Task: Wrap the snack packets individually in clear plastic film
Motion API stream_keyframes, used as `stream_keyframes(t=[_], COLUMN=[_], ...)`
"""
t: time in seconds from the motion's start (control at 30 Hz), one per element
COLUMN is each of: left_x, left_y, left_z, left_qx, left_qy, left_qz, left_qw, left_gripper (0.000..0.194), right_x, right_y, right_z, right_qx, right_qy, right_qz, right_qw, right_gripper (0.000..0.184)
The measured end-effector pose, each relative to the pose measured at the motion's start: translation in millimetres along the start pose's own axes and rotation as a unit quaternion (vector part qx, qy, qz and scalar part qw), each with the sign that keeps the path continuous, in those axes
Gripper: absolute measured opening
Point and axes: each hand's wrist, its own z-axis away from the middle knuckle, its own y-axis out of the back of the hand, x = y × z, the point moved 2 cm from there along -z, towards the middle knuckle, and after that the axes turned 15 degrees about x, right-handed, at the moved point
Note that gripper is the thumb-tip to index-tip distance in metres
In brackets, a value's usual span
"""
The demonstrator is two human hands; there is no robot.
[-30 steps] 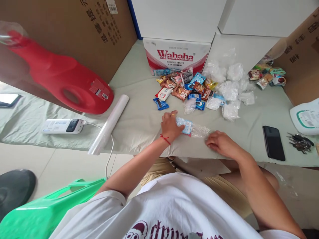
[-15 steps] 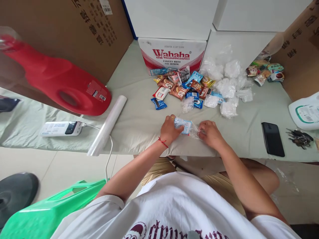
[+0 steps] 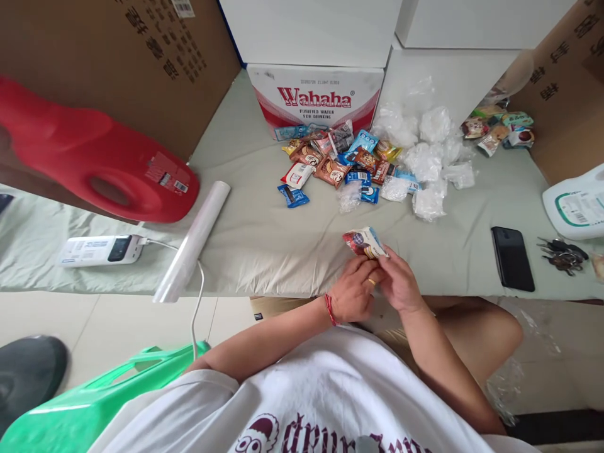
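Observation:
A small red, white and blue snack packet (image 3: 363, 242) is raised at the table's front edge, tilted, with its printed face showing. My right hand (image 3: 400, 282) pinches it at the lower right end, thumb on top. My left hand (image 3: 353, 290), wearing a ring and a red bracelet, has its curled fingers closed at the packet's lower edge, against the right hand's fingers. Beyond the hands lies a pile of snack packets (image 3: 333, 171) in brown, blue, red and yellow. Beside it on the right is a heap of crumpled clear plastic wrappers (image 3: 427, 162).
A Wahaha carton (image 3: 316, 94) stands behind the pile. To the left are a plastic film roll (image 3: 193, 242), a white power bank (image 3: 101, 250) with cable and a red jug (image 3: 99, 163). A phone (image 3: 513, 258), keys (image 3: 564, 256) and a white bottle (image 3: 576, 204) lie right.
Both hands have drawn together and nearer my body. The packet was inside clear film between them; now it is turned, its red-and-white face shows, and no film is visible around it.

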Motion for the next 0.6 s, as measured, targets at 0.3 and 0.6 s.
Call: stream_keyframes(t=[0.3,0.6], left_x=[-18,-13], left_y=[25.4,-1.4], left_z=[-16,-63], left_qx=[0.203,0.061], left_qy=[0.371,0.336], left_qz=[0.19,0.27], left_qw=[0.886,0.901], left_gripper=[0.028,0.046], right_x=[9,-31], right_y=[11,60], right_z=[-20,-5], right_qx=[0.079,0.085], right_qy=[-0.026,0.006], right_qz=[-0.109,0.198], right_qw=[0.991,0.976], right_gripper=[0.046,0.025])
